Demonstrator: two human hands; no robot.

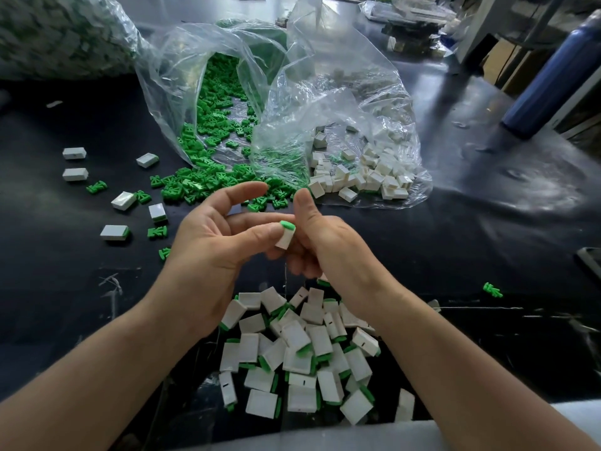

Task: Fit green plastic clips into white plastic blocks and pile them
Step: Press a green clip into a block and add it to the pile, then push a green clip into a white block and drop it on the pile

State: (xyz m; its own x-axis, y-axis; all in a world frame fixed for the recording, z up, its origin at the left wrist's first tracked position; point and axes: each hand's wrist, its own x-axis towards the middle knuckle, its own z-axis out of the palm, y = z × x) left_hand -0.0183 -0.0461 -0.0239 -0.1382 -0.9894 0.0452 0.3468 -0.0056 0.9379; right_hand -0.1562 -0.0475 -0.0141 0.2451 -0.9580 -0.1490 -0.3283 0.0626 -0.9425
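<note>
Two hands (211, 242) (328, 245), one held block (286, 239), two open bags (169, 76) (374, 102) — clips (211, 125), blocks (294, 336) uncountable.

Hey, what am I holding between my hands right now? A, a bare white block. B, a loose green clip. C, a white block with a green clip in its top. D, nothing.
C: a white block with a green clip showing at its top end is pinched between the left hand and right hand.
</note>
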